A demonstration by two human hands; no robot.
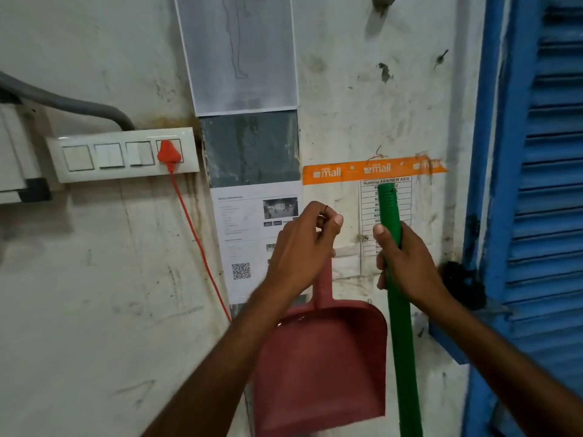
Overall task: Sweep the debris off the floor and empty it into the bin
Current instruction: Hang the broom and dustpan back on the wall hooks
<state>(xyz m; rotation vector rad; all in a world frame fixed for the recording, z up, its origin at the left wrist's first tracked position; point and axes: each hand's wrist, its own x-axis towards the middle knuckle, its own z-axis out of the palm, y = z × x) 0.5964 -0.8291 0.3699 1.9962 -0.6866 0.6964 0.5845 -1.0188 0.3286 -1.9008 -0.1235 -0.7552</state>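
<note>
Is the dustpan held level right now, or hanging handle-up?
Hanging upright, handle up. The left hand grips the dustpan at the handle's top, and its wide mouth points straight down.

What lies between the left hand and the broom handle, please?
Between the left hand and the broom handle, the head view shows stained wall and the edge of a taped list.

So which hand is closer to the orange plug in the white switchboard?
Left. The left hand is right of and below the orange plug; the right hand is farther right.
</note>
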